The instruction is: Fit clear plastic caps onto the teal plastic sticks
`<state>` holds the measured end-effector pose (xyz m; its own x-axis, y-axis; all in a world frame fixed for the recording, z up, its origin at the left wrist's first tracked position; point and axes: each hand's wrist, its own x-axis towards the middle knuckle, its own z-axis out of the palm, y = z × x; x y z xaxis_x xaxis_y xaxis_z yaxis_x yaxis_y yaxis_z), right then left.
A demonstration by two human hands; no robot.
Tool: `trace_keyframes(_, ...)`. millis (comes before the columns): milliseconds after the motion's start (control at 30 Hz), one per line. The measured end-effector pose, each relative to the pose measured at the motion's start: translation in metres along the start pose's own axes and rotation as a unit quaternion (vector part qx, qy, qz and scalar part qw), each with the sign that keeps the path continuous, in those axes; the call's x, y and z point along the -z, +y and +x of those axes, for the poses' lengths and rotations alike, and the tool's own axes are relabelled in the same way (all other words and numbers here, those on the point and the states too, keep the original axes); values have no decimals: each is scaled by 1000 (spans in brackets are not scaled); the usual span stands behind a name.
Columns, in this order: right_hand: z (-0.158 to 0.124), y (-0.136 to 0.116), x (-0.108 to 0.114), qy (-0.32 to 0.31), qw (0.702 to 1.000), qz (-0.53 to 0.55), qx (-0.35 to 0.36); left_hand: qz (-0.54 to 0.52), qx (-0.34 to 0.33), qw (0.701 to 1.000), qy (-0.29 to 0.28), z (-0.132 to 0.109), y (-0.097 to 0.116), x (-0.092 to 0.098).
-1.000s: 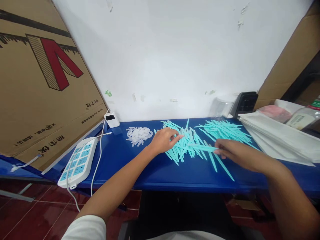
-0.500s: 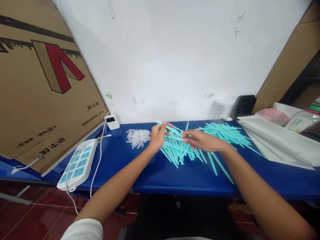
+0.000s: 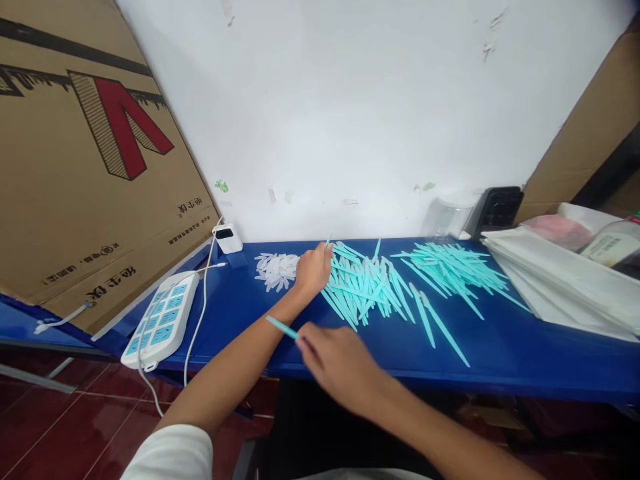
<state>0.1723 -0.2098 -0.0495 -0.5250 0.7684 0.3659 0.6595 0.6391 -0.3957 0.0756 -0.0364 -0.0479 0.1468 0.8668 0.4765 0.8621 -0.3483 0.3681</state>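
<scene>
My right hand (image 3: pixel 345 367) is closed on one end of a slim turquoise stick (image 3: pixel 281 327), shaped like an eyebrow razor, held in front of the table over my left forearm. My left hand (image 3: pixel 314 268) is closed between two piles, and the tip of another turquoise stick (image 3: pixel 329 238) pokes up from its fingers. Right beside it lies a pile of turquoise sticks (image 3: pixel 360 290), some with pale tips. On its other side is a heap of small clear-white plastic pieces (image 3: pixel 277 270). A second pile of turquoise sticks (image 3: pixel 453 267) lies farther right.
A white power strip (image 3: pixel 165 320) with cables and a small white device (image 3: pixel 227 238) stand left, by a large cardboard box (image 3: pixel 100 200). Toward the right are a clear container (image 3: pixel 453 213), a black object (image 3: pixel 500 210) and stacked white sheets (image 3: pixel 555 283). A white wall backs the blue table (image 3: pixel 350 360).
My right hand has moved away from the pile, toward me and left, carrying a turquoise stick. My left hand has turned and stays near the pile. The view has shifted slightly.
</scene>
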Motion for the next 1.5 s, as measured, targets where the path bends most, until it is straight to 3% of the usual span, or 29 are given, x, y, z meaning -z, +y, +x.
trace_keyframes(100,1,-10,-20,-12,996,-56,61,-12,0,1000,5,2,-3,1)
trace_keyframes(233,16,20,-7,76,982,-159,-73,-61,6,998,4,3,-6,-4)
trace_keyframes(300,18,27,-5,103,971,-193,-101,-92,9,996,-1,3,-7,-8)
trace_keyframes(367,10,16,-17,91,975,-197,-55,-111,10,994,-6,3,-7,-11)
trace_keyframes(500,-19,-41,-58,18,979,-100,174,-118,21,993,-1,4,-9,-9)
trace_keyframes(600,-24,-59,-56,-12,971,12,239,-138,21,990,15,7,-11,-6)
trace_keyframes(667,-11,-44,-29,8,978,90,186,-188,25,982,15,9,-12,-5)
trace_keyframes(733,10,-9,10,50,981,176,58,-284,38,958,-14,11,-9,-5)
trace_keyframes(767,22,13,30,85,972,221,-5,-342,51,937,-38,11,-7,-5)
trace_keyframes(833,46,62,67,167,943,284,-54,-457,78,880,-102,9,-1,-3)
trace_keyframes(933,71,124,97,262,934,229,-84,-567,86,802,-168,5,10,1)
trace_keyframes(1000,76,149,101,284,934,193,-103,-592,75,782,-183,1,15,3)
trace_keyframes(1100,73,161,90,282,934,197,-91,-595,85,774,-198,-3,19,4)
trace_keyframes(1267,62,144,68,218,963,152,-52,-623,125,749,-191,-6,22,2)
trace_keyframes(1500,64,134,58,269,941,201,-35,-633,121,751,-144,-7,22,-5)
